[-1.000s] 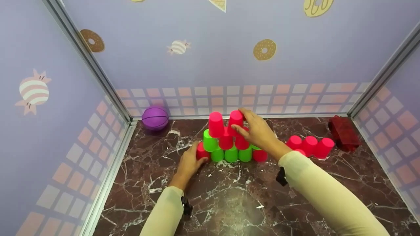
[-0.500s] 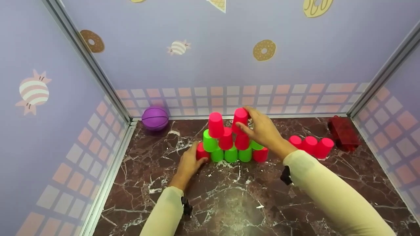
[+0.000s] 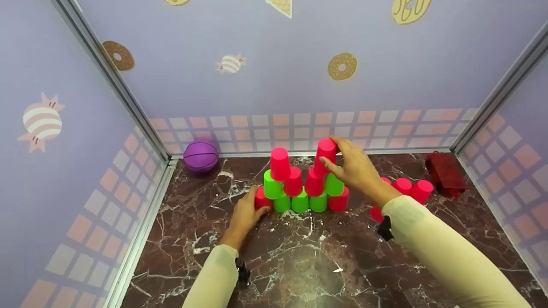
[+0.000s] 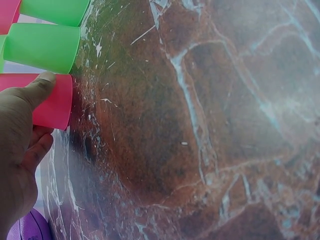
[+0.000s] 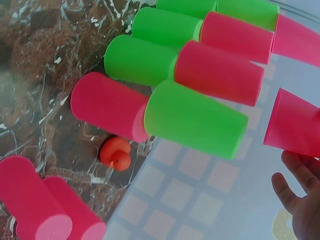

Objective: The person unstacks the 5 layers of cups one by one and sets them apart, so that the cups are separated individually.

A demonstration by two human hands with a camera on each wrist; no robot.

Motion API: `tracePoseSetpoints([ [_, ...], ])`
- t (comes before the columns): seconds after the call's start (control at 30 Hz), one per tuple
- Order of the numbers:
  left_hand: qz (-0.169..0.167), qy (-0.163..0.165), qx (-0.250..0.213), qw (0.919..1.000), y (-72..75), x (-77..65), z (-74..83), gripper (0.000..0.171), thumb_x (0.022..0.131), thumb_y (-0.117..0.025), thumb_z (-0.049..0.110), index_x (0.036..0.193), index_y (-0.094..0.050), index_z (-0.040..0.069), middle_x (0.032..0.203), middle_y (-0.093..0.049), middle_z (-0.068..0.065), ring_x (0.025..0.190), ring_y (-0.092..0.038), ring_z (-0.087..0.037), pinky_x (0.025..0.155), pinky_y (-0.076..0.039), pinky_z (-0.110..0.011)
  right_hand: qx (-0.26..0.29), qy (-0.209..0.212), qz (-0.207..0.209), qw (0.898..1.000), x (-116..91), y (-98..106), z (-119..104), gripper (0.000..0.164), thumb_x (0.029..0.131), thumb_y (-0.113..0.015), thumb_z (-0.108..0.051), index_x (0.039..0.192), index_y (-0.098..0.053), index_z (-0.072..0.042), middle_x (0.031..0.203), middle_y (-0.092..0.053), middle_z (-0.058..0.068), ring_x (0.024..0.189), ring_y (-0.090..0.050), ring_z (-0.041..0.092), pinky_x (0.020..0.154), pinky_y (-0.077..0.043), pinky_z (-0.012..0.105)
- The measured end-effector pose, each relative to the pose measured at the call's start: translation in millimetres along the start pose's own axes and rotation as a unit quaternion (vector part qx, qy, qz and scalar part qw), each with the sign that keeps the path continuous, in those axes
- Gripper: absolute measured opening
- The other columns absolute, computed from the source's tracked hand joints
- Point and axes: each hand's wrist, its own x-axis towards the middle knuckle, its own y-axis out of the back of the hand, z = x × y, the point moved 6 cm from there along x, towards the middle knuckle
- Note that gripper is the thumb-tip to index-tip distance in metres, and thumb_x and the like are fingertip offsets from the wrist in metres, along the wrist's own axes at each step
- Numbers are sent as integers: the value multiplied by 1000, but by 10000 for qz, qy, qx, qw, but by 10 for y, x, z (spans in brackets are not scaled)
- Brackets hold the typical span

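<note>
Upside-down cups form a stacked wall. Its bottom row has a red cup (image 3: 263,199) at the left end, three green cups (image 3: 300,202) and a red cup (image 3: 338,200) at the right. My left hand (image 3: 245,214) grips the left-end cup, its thumb across the front in the left wrist view. The second row runs green, red, red (image 3: 314,182), green (image 3: 335,185). One red cup (image 3: 280,164) stands on the third level. My right hand (image 3: 357,169) holds another red cup (image 5: 295,122) by its sides, slightly apart from the second row's right pair in the right wrist view.
More red cups (image 3: 421,191) stand right of the wall, partly behind my right arm. A purple ball (image 3: 201,156) sits at the back left, a dark red block (image 3: 446,174) at the back right. An orange rubber duck (image 5: 116,154) lies near the wall's right end.
My right hand has carried its red cup up and to the right, from beside the third-level cup to over the second row's right pair. The left hand stays on its cup.
</note>
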Motion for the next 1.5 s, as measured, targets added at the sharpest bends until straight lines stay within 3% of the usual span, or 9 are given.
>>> tracePoseSetpoints([
  [0.3,26,-66,-46,10000,-16,6,-14,73,90,-92,24,149,-53,6,133,-74,-28,117,-75,-50,102,-62,-64,10,-182,157,9997,-90,163,205,69,106,-77,-32,158,-49,2,145,-67,25,128,-69,46,112,-57,62],
  [0.57,-3,-54,-64,10000,-23,8,-24,72,90,-92,25,148,-53,9,134,-74,-27,117,-75,-50,102,-62,-63,77,-224,366,9990,-201,330,391,65,105,-77,-29,156,-51,3,140,-67,27,116,-76,45,96,-66,56],
  [0.87,10,-41,-26,10000,-36,23,-38,72,89,-92,25,147,-54,9,128,-77,-26,112,-77,-48,98,-64,-62,-270,-156,800,9963,-352,518,616,63,102,-80,-25,151,-55,6,128,-71,26,99,-73,42,86,-62,56],
  [1.17,-84,65,-93,9999,-19,6,-40,69,91,-91,25,148,-54,13,129,-77,-24,114,-77,-47,100,-63,-62,-432,-117,1169,9921,-564,608,833,61,99,-84,-20,146,-58,11,121,-73,29,94,-74,42,80,-63,55],
  [1.5,-53,77,-94,9999,-27,7,-42,72,90,-91,24,150,-53,10,132,-76,-26,115,-76,-49,101,-63,-62,-649,-233,1183,9906,-802,728,1071,61,98,-85,-21,145,-58,8,127,-71,29,103,-74,47,87,-62,62],
])
